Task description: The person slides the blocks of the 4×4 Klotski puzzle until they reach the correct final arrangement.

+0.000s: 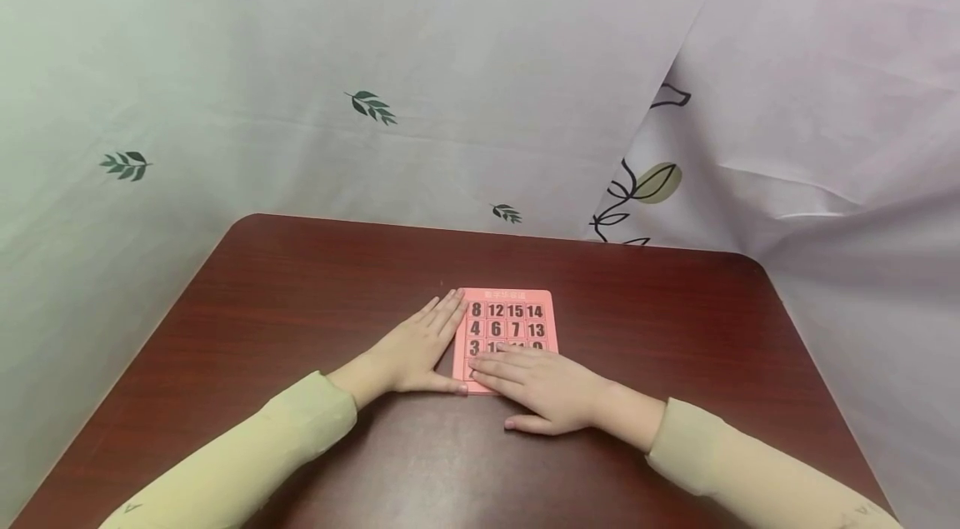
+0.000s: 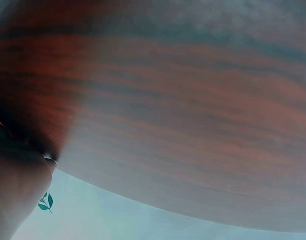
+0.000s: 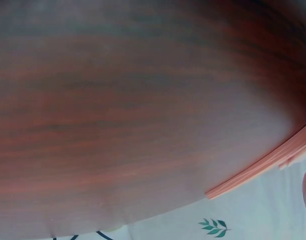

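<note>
A pink number sliding puzzle (image 1: 506, 321) lies flat on the table, its black-numbered tiles facing up in rows. My left hand (image 1: 416, 352) lies along its left side, straight fingers at the upper left edge and thumb at the lower left corner. Across the lower rows rests my right hand (image 1: 547, 389), fingers extended over the tiles, fingertips at the bottom left tile and thumb off the near edge. Those fingers hide much of the bottom row. The right wrist view catches the puzzle's pink side edge (image 3: 258, 170); the left wrist view has part of the left hand (image 2: 23, 195).
The dark red-brown wooden table (image 1: 337, 279) has rounded far corners. Pale curtains (image 1: 450, 54) with leaf prints hang behind it and along both sides. Light-coloured sleeves (image 1: 247, 446) cover both forearms.
</note>
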{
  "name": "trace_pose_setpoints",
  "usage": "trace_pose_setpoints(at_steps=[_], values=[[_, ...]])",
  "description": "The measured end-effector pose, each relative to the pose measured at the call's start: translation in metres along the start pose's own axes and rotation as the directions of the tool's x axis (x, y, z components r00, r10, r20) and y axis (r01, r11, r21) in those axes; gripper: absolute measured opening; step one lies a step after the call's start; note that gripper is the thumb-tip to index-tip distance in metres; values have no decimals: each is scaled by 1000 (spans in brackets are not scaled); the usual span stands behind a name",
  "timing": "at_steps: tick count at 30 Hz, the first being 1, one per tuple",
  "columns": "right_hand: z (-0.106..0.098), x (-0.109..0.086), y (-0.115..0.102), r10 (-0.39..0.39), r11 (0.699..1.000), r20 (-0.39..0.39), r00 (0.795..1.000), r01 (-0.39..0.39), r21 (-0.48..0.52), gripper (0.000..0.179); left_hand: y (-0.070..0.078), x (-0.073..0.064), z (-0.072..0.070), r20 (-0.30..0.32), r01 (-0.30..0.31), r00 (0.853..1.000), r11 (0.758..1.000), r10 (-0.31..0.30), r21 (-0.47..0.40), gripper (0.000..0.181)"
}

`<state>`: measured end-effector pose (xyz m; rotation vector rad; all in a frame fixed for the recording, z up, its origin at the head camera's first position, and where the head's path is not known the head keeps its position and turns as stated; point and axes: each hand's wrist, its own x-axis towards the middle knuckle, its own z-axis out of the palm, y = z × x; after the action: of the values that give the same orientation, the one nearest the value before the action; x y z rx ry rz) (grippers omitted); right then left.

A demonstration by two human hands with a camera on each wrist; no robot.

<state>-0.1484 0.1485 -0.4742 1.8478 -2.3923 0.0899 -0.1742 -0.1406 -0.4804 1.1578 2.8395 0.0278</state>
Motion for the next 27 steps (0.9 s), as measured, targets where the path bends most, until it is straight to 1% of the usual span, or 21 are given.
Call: trace_pose_setpoints(at_steps=[3,6,11,14,17,21,27], values=[[-2,-2,0,2,1000,1,1000,-2,-10,73,0,0,1,-2,0,1000,1000,0,-1,127],[-4,-9,1,16,1000,-15,1000,-16,-18,73,0,1,1,-3,1,1000,1000,-1,1,127],[-3,-32,5,50,998,-56,997,-51,-23,71,0,1,2,-2,7,1000,1000,-7,4,128],[0,-47,6,54,998,-72,996,-56,-32,70,0,1,2,1,6,1000,1000,-6,2,128],[3,-56,6,51,997,-86,995,-55,-44,68,0,1,1,2,7,1000,1000,-7,4,128],[5,-58,5,53,998,-91,994,-56,-38,67,0,0,1,1,9,1000,1000,-9,0,128],[2,-46,3,44,998,-73,996,-47,-40,70,1,1,2,2,6,1000,1000,-6,-1,127]])
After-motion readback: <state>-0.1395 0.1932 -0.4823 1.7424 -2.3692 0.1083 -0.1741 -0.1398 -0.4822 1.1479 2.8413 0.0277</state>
